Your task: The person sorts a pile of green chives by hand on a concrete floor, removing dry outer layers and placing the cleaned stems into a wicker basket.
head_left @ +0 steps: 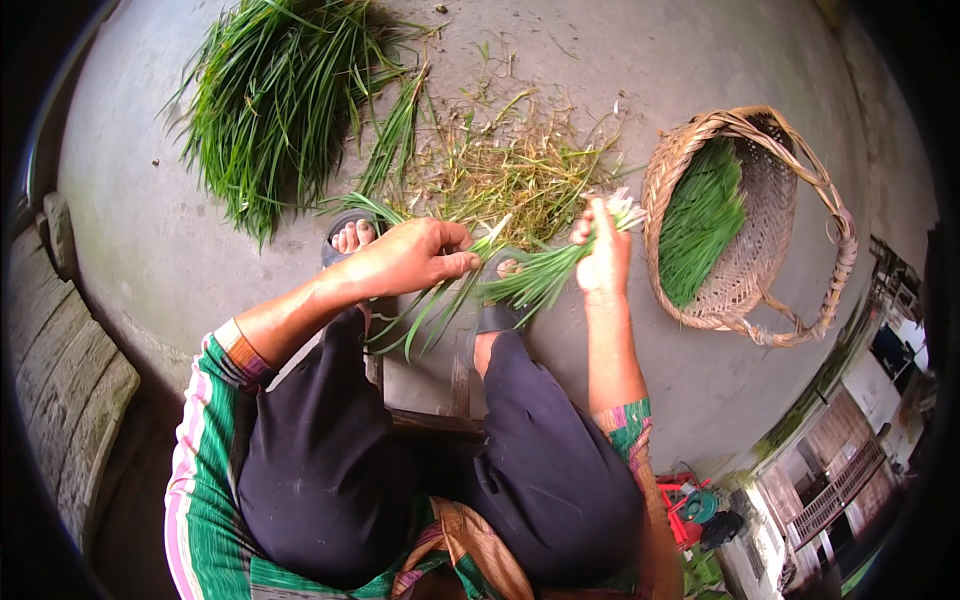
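My right hand (604, 262) is closed around a bunch of green chives (540, 278), whose white root ends poke out past the fingers toward the basket. Long green blades from the bunch trail left, toward my other hand. My left hand (418, 262) pinches a few thin chive stalks (490, 240) between thumb and fingers, their leaves hanging below it. Beyond my feet lies a scattered heap of yellowed leaves and trimmings (515, 180). A large pile of long green chives (275, 105) spreads on the floor at the far left, with a smaller strand bundle (395, 140) beside it.
To the right, a woven basket (775, 235) with a looped handle lies open toward me, holding cut green chives (700, 225). My sandalled feet (352, 236) rest on the concrete floor (130, 200). Stone slabs (65, 380) line the left; a red object (682, 510) stands at lower right.
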A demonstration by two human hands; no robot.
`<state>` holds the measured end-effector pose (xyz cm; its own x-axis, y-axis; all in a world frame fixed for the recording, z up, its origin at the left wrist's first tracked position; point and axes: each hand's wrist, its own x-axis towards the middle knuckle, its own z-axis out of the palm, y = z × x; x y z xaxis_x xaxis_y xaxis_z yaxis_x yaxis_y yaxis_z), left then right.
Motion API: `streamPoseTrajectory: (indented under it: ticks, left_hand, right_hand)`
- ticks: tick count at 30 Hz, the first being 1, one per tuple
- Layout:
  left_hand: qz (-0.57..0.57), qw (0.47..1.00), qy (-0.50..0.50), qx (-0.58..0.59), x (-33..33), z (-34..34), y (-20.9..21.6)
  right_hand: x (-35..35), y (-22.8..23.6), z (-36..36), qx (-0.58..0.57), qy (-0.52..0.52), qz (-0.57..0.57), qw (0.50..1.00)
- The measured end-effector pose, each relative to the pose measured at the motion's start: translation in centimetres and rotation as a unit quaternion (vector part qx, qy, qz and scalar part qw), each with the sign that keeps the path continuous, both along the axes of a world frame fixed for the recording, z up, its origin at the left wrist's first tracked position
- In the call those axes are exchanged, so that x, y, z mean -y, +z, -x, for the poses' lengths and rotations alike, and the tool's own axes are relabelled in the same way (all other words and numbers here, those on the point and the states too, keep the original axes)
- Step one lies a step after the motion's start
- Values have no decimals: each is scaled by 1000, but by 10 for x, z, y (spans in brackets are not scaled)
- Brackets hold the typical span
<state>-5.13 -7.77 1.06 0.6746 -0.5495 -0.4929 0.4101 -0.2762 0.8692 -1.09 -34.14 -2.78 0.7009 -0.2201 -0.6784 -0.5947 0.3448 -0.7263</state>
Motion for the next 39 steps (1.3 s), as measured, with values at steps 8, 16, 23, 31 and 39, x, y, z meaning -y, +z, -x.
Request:
streamPoseTrajectory:
  ticks: [8,16,23,31,39]
  left_hand:
    - [81,987,83,-110,1,5,-23]
    - [-65,990,67,108,8,9,-18]
    - [-104,987,13,119,14,9,-10]
    - [-353,871,82,333,-30,-7,-44]
    - [156,971,49,-172,1,-1,-46]
  right_hand:
    - [9,-11,12,220,362,472,773]
    - [-52,39,34,-75,249,-27,965]
    - [-57,19,54,-65,230,-55,970]
    - [-44,31,49,-124,205,-169,956]
    - [-43,30,54,-163,273,-182,930]
